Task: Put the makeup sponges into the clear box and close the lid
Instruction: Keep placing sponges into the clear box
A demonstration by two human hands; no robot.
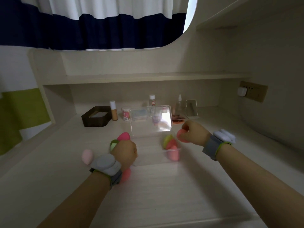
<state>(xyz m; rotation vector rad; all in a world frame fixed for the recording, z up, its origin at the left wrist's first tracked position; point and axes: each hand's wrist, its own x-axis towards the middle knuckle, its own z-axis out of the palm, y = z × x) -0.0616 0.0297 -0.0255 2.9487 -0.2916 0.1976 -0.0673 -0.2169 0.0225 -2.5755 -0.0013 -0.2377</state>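
Observation:
The clear box [148, 142] sits mid-desk with its lid [151, 119] standing open at the back. Several sponges, green and coral [171, 145], lie in its right end. My right hand [193, 132] hovers just right of the box, shut on a coral sponge [181, 137]. My left hand [125, 151] rests at the box's left edge, closed around a green sponge [114, 143], with a hot-pink sponge [123, 136] touching it above. A pale pink sponge [87, 156] lies left of my wrist, and a coral one [126, 174] peeks out beneath it.
Along the back of the desk stand a dark brown tray [95, 116], a foundation bottle [113, 111], a cotton-swab tub [126, 114], small bottles [152, 100], a little mirror [191, 107] and a palette [178, 120]. A wall socket [251, 92] is at right.

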